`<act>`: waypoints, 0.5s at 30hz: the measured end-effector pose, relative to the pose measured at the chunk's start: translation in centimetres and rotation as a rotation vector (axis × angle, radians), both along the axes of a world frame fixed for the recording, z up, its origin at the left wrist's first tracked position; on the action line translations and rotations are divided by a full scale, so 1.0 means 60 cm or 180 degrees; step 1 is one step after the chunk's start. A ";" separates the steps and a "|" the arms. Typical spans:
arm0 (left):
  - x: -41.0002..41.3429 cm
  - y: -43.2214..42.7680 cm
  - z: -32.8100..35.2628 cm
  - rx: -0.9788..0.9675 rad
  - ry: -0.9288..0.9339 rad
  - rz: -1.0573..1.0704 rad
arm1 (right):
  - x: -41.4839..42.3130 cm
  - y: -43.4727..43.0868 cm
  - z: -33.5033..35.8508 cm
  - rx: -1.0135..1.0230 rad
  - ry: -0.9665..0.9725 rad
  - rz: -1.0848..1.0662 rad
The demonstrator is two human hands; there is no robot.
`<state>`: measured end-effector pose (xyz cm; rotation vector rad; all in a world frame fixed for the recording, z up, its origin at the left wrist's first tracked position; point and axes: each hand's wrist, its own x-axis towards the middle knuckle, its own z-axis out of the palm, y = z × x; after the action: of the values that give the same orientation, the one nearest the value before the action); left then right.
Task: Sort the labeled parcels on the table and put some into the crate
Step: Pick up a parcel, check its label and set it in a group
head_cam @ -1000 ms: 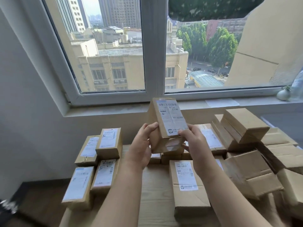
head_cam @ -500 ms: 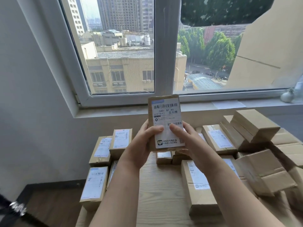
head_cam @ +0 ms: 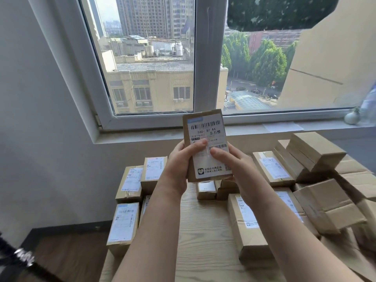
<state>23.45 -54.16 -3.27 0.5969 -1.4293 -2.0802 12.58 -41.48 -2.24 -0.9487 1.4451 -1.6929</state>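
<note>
Both hands hold up a small brown cardboard parcel [head_cam: 205,127] above the table, its white shipping label turned toward me. My left hand [head_cam: 181,161] grips its left edge with the thumb laid across the label. On the other side my right hand [head_cam: 234,165] grips the right edge, thumb also on the label. Several labeled parcels [head_cam: 124,224] lie in a group at the table's left. More labeled parcels [head_cam: 248,226] lie on the right. No crate is in view.
The light wooden table [head_cam: 201,237] stands against a wall under a window sill [head_cam: 284,127]. A heap of unlabeled-side-up cardboard boxes [head_cam: 317,151] fills the right. A small white vase [head_cam: 352,118] sits on the sill. Dark floor [head_cam: 67,253] shows at lower left.
The parcel has turned from angled to label facing me, and both thumbs have come onto the label. The view has shifted left, so the table's parcels appear further right.
</note>
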 end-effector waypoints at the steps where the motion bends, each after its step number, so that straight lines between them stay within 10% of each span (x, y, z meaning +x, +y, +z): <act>1: 0.000 0.001 0.002 0.0002 0.0008 -0.0007 | 0.000 0.002 0.000 0.0003 0.0034 -0.0025; 15: 0.022 0.008 -0.001 0.0529 0.0248 -0.0214 | -0.005 0.012 -0.005 0.0386 -0.0177 -0.0804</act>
<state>24.77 -53.68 -3.34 0.5323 -1.2575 -2.2653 12.28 -40.74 -2.52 -0.6709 1.6655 -1.7710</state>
